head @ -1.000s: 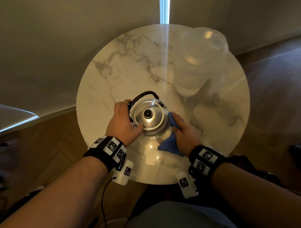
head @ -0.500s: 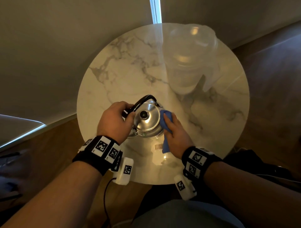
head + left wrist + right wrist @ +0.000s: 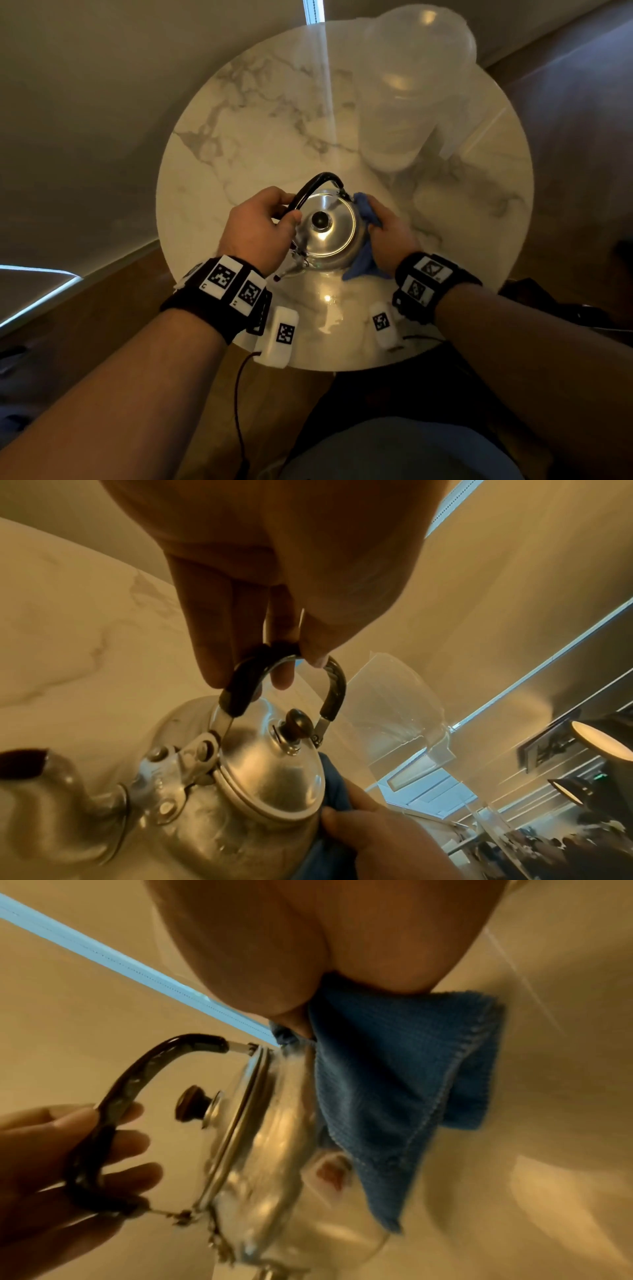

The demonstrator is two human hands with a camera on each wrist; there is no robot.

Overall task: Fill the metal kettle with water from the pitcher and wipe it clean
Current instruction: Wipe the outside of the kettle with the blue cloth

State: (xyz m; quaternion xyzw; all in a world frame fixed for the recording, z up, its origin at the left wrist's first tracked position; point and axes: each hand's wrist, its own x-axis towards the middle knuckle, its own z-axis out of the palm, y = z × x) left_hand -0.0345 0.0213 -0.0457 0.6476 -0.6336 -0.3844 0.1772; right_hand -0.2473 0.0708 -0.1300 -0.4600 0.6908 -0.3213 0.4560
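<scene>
A shiny metal kettle (image 3: pixel 329 236) with its lid on stands on the round marble table (image 3: pixel 246 144), its spout pointing toward me. My left hand (image 3: pixel 263 222) grips its black handle (image 3: pixel 240 685), fingers curled round it. My right hand (image 3: pixel 387 229) holds a blue cloth (image 3: pixel 364 260) and presses it against the kettle's right side (image 3: pixel 281 1123). The cloth (image 3: pixel 394 1074) hangs down past the kettle's base. A clear plastic pitcher (image 3: pixel 407 92) stands at the table's far right, apart from both hands.
A beige wall runs behind the table, and wooden floor shows to the left and right. My lap lies under the table's near edge (image 3: pixel 342 368). In the left wrist view a lit lamp (image 3: pixel 603 745) shows at the right.
The left hand moved from the kettle's body up onto its handle. The right hand with the cloth slid along the kettle's right side toward the back. The kettle turned slightly.
</scene>
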